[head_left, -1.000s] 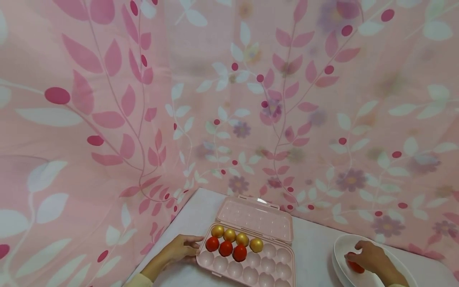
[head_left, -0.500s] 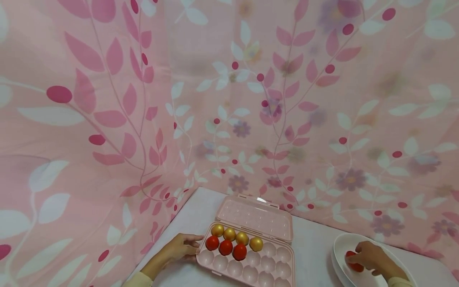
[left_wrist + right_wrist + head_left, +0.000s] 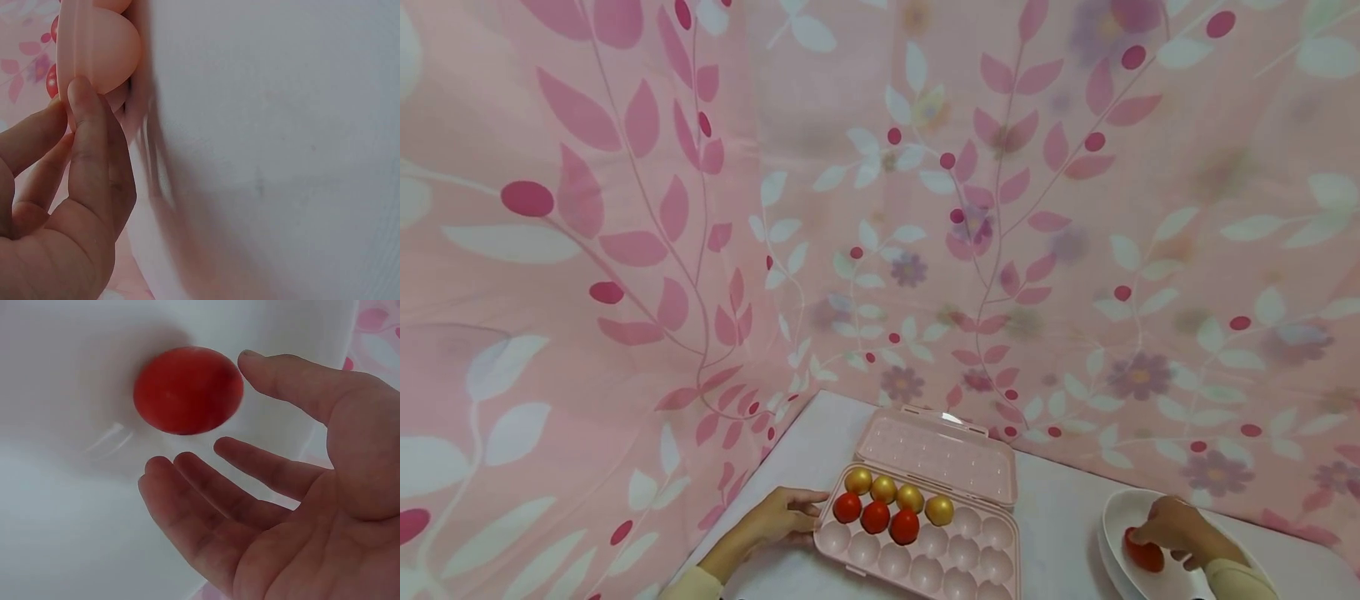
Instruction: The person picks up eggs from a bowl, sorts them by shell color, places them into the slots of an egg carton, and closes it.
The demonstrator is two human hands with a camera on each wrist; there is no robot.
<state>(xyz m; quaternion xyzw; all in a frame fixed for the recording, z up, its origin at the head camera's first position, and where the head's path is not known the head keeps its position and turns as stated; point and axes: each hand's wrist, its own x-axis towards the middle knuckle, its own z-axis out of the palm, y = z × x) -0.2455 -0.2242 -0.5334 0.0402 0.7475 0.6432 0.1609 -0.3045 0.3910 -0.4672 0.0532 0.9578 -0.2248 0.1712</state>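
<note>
My left hand [image 3: 784, 514] holds the left rim of a pink plastic egg carton [image 3: 895, 564]. In the left wrist view the thumb and fingers [image 3: 87, 156] pinch that edge just below a round egg cup [image 3: 112, 50]. Three red eggs [image 3: 875, 517] and a row of several gold eggs [image 3: 910, 498] sit in the carton's left cups. Over on the right, my right hand [image 3: 1176, 529] reaches into a white bowl [image 3: 1112, 521]. A red egg [image 3: 187, 390] lies on the bowl's inside, the thumb at its right and the spread fingers below it, with gaps showing around it.
The carton's lid [image 3: 938, 454] is folded back toward the wall. A white table [image 3: 1052, 500] carries everything. Pink flowered cloth [image 3: 880, 208] hangs behind and along the left side.
The right hand has shifted slightly in the bowl, and more of the red egg beside it now shows. The left hand keeps its hold on the carton.
</note>
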